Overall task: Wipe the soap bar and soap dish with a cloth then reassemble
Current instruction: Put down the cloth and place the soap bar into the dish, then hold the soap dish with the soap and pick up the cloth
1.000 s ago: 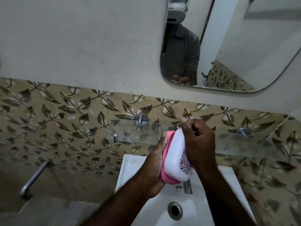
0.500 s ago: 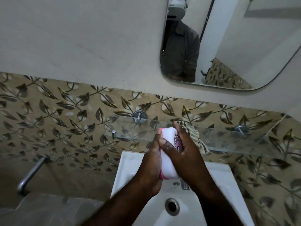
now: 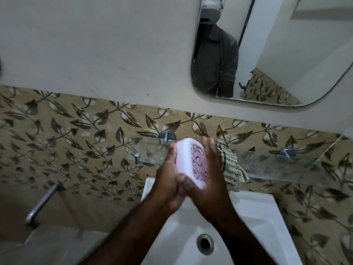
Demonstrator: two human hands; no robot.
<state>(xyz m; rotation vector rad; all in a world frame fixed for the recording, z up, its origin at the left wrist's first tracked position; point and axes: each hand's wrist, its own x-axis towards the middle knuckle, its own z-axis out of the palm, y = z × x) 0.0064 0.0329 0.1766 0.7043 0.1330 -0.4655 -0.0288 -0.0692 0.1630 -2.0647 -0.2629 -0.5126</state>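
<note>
White sink (image 3: 257, 217) nearest, drain (image 3: 205, 243) at the near edge. Above the sink, both hands clasp the closed soap dish (image 3: 193, 161), tilted on edge. Left hand (image 3: 168, 175): fingers wrapped round the pink base side. Right hand (image 3: 208, 180): thumb across the near end, fingers along the right of the white lid. Just behind, a checked cloth (image 3: 229, 165) lies on the glass shelf (image 3: 277, 165). Mirror (image 3: 286, 54) farthest.

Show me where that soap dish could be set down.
The glass shelf is bare right of the checked cloth, and briefly at its left end. The middle is crowded: left hand and right hand hold the soap dish.
</note>
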